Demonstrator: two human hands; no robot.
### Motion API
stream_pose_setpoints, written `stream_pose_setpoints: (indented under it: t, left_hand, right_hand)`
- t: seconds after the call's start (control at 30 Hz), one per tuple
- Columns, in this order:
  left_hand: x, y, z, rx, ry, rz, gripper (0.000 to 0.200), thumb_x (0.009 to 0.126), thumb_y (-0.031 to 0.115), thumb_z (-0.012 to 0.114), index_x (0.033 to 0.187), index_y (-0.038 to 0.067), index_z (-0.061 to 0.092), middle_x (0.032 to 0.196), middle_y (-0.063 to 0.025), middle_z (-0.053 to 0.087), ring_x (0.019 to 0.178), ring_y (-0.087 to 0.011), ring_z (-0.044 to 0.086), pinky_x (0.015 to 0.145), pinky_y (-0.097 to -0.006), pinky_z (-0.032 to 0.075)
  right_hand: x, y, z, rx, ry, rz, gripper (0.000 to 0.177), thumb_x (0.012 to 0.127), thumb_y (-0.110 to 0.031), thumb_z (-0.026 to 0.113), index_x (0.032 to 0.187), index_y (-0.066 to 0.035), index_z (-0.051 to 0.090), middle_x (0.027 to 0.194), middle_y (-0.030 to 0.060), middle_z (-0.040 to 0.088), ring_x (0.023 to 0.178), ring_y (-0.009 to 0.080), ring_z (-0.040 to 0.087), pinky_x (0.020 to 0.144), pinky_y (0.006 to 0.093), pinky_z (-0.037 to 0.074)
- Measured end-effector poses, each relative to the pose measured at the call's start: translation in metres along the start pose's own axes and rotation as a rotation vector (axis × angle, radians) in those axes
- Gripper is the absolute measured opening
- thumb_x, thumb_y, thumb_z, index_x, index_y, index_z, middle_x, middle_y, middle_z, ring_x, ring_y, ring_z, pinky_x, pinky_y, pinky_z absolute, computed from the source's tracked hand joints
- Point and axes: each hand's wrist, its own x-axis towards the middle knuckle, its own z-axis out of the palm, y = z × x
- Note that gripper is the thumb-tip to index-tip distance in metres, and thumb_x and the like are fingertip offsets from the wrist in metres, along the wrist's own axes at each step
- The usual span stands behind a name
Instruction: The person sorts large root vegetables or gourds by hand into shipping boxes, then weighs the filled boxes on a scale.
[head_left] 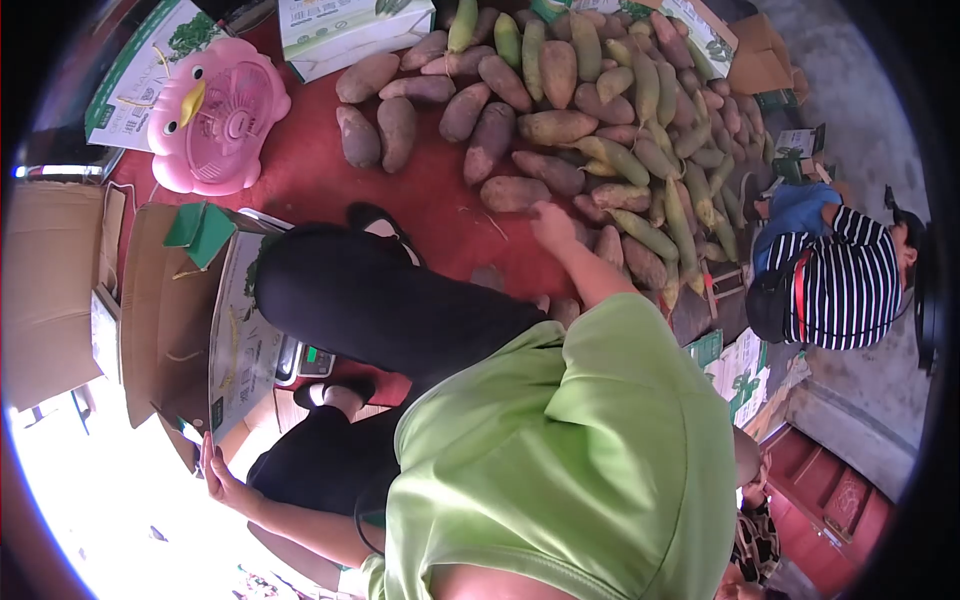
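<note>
My right hand (553, 228) is at the right end of a reddish-brown sweet potato (513, 194), its fingers closed on that end. This sweet potato lies at the lower edge of a big heap of sweet potatoes (558, 75) on a red mat (440, 225). Long green-yellow tubers (645, 235) are mixed into the heap. At the lower left, my left hand (222, 480) has its fingers stretched out against the near edge of an open cardboard box (243, 330) with a white printed side.
A pink bird-shaped basket (222, 120) and white printed boxes (350, 35) stand beyond the mat. A scale (316, 360) sits beside my foot. Another person in a striped shirt (850, 280) is at the right, near more cartons. A red crate (830, 500) stands lower right.
</note>
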Motion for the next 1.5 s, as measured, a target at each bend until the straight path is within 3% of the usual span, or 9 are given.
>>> stream_pose_setpoints:
  t: [0.23, 0.33, 0.43, 0.63, 0.97, 1.07, 1.27, 1.47, 1.5]
  left_hand:
    - [-0.001, 0.004, 0.004, 0.022, 0.058, -0.044, 0.042, 0.095, 0.032, 0.044, 0.109, -0.003, 0.062, 0.114, -0.0127, 0.06, 0.108, -0.0224, 0.055, 0.094, -0.0369, 0.044]
    - [-0.001, 0.005, 0.003, -0.002, 0.06, -0.05, 0.043, 0.095, 0.032, 0.042, 0.109, -0.003, 0.062, 0.113, -0.0128, 0.06, 0.108, -0.0223, 0.054, 0.095, -0.037, 0.044]
    - [0.0, 0.002, 0.003, -0.015, 0.051, -0.045, 0.044, 0.096, 0.034, 0.041, 0.111, -0.004, 0.061, 0.113, -0.013, 0.059, 0.108, -0.0227, 0.054, 0.095, -0.0373, 0.044]
    - [0.001, -0.006, 0.002, -0.005, 0.038, -0.047, 0.048, 0.096, 0.036, 0.041, 0.112, -0.005, 0.059, 0.115, -0.0149, 0.058, 0.109, -0.0241, 0.054, 0.096, -0.038, 0.043]
    - [0.002, -0.008, -0.002, -0.003, 0.055, -0.085, 0.048, 0.096, 0.035, 0.04, 0.111, -0.006, 0.059, 0.115, -0.0152, 0.058, 0.109, -0.0237, 0.053, 0.096, -0.0379, 0.042]
    - [0.003, -0.006, 0.005, -0.022, 0.079, -0.111, 0.044, 0.096, 0.031, 0.039, 0.111, -0.006, 0.059, 0.114, -0.0146, 0.058, 0.108, -0.0226, 0.054, 0.096, -0.0369, 0.042]
    - [0.007, -0.003, 0.001, -0.094, 0.061, -0.094, 0.029, 0.09, 0.006, 0.041, 0.104, -0.006, 0.063, 0.111, -0.0159, 0.061, 0.108, -0.0252, 0.055, 0.098, -0.0369, 0.039]
    - [0.008, 0.011, -0.002, -0.029, 0.018, -0.007, 0.025, 0.08, 0.007, 0.055, 0.098, -0.003, 0.067, 0.106, -0.0149, 0.064, 0.105, -0.0248, 0.056, 0.094, -0.0346, 0.04]
    - [0.008, 0.012, -0.002, -0.06, 0.03, 0.001, 0.024, 0.079, 0.009, 0.058, 0.098, -0.002, 0.068, 0.106, -0.0144, 0.064, 0.104, -0.0244, 0.057, 0.094, -0.0343, 0.04]
  right_hand:
    - [-0.031, 0.076, -0.053, -0.094, -0.004, 0.321, 0.035, 0.085, -0.023, 0.049, 0.119, -0.015, 0.053, 0.116, 0.0157, 0.057, 0.106, 0.0338, 0.056, 0.087, 0.0431, 0.048]
    - [-0.035, 0.095, -0.05, -0.364, -0.187, 0.594, 0.044, 0.087, -0.031, 0.047, 0.128, -0.015, 0.047, 0.129, 0.0131, 0.049, 0.117, 0.0322, 0.049, 0.091, 0.0459, 0.045]
    - [-0.05, 0.101, -0.048, 0.013, -0.118, 1.001, 0.062, 0.076, -0.038, 0.066, 0.128, -0.011, 0.043, 0.133, 0.0111, 0.045, 0.124, 0.0293, 0.042, 0.098, 0.0474, 0.038]
    - [-0.064, 0.104, -0.041, -0.061, -0.179, 0.953, 0.089, 0.062, -0.04, 0.079, 0.131, -0.007, 0.033, 0.13, 0.0172, 0.046, 0.122, 0.0336, 0.043, 0.1, 0.0448, 0.038]
    - [-0.061, 0.085, -0.048, -0.021, -0.129, 1.009, 0.089, 0.059, -0.039, 0.081, 0.129, -0.006, 0.036, 0.135, 0.0169, 0.038, 0.126, 0.0342, 0.037, 0.1, 0.0452, 0.038]
    - [-0.052, 0.095, -0.034, -0.092, -0.087, 0.92, 0.08, 0.061, -0.041, 0.079, 0.125, -0.011, 0.041, 0.131, 0.014, 0.043, 0.123, 0.0307, 0.041, 0.096, 0.0459, 0.043]
    - [-0.048, 0.07, -0.038, -0.261, -0.128, 0.698, 0.084, 0.052, -0.038, 0.084, 0.117, 0.0, 0.047, 0.117, 0.017, 0.056, 0.107, 0.0324, 0.056, 0.091, 0.0406, 0.047]
    - [-0.036, 0.067, -0.024, -0.109, 0.084, 0.52, 0.082, 0.05, -0.033, 0.084, 0.115, 0.002, 0.048, 0.116, 0.0201, 0.055, 0.11, 0.0343, 0.053, 0.093, 0.0412, 0.044]
    - [-0.028, 0.061, -0.023, -0.031, 0.113, 0.324, 0.082, 0.051, -0.03, 0.083, 0.117, 0.002, 0.047, 0.116, 0.0204, 0.054, 0.11, 0.034, 0.052, 0.093, 0.0407, 0.043]
